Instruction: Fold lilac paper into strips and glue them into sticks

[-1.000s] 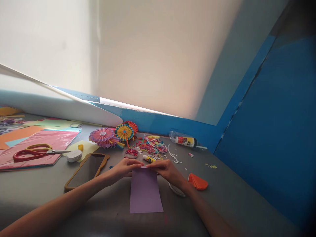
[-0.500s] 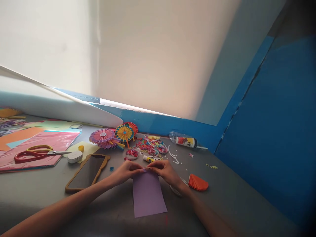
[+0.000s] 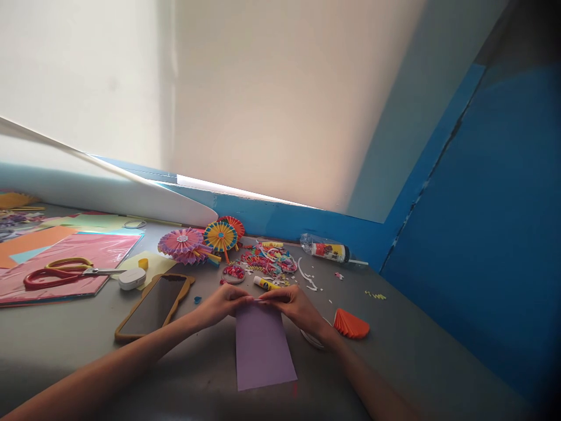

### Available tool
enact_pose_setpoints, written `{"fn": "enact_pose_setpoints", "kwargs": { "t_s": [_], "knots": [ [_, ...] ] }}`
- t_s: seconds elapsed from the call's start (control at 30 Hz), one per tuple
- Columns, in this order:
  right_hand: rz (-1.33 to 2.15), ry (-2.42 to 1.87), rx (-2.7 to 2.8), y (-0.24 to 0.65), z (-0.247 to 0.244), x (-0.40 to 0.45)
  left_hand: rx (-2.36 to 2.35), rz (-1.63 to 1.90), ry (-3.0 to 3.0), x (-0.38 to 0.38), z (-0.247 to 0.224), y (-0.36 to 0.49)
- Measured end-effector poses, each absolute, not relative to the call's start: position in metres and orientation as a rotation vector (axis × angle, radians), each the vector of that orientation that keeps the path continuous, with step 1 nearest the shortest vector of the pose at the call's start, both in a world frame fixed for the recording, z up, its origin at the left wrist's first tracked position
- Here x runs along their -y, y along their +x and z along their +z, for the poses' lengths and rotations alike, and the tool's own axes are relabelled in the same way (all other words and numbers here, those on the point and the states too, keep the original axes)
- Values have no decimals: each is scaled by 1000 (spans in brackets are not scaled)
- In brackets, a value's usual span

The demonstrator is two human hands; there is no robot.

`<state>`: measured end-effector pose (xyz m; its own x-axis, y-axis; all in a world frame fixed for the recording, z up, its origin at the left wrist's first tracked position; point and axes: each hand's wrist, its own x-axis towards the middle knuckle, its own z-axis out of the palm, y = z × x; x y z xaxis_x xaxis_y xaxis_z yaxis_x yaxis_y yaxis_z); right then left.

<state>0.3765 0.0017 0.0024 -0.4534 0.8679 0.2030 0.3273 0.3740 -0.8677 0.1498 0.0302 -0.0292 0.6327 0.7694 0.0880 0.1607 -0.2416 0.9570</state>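
Observation:
A purple sheet of paper (image 3: 265,351) lies lengthwise towards me on the grey table. My left hand (image 3: 224,304) pinches its far edge near the left corner. At the right part of the same edge, my right hand (image 3: 291,301) grips the paper between thumb and fingers. A narrow strip at that edge looks folded, though the fingertips partly cover it. Just beyond my hands lies a yellow glue stick (image 3: 265,283). An orange pleated paper fan (image 3: 351,324) rests to the right of my right forearm.
Left on the table (image 3: 201,374) are a phone (image 3: 153,307), a white case (image 3: 132,279) and red-yellow scissors (image 3: 61,273) on pink sheets (image 3: 94,286). Behind my hands are paper rosettes (image 3: 221,235), paper scraps (image 3: 267,260) and a glue bottle (image 3: 328,252). A blue wall (image 3: 491,234) stands right.
My fingers have shifted slightly along the far edge of the purple paper, and its near edge lies a little closer to me. Both hands still hold it.

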Motion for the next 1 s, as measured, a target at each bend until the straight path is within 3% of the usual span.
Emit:
{"fn": "enact_pose_setpoints", "kwargs": {
  "t_s": [0.47,0.73,1.0],
  "knots": [
    [661,-755,2107,380,0,-4,-729,678,1577,-24,-14,145],
    [950,-985,1918,372,3,1,-744,745,1729,-26,-16,143],
    [901,-1061,1918,371,-2,-3,-767,720,1885,-29,-27,148]
  ]
}}
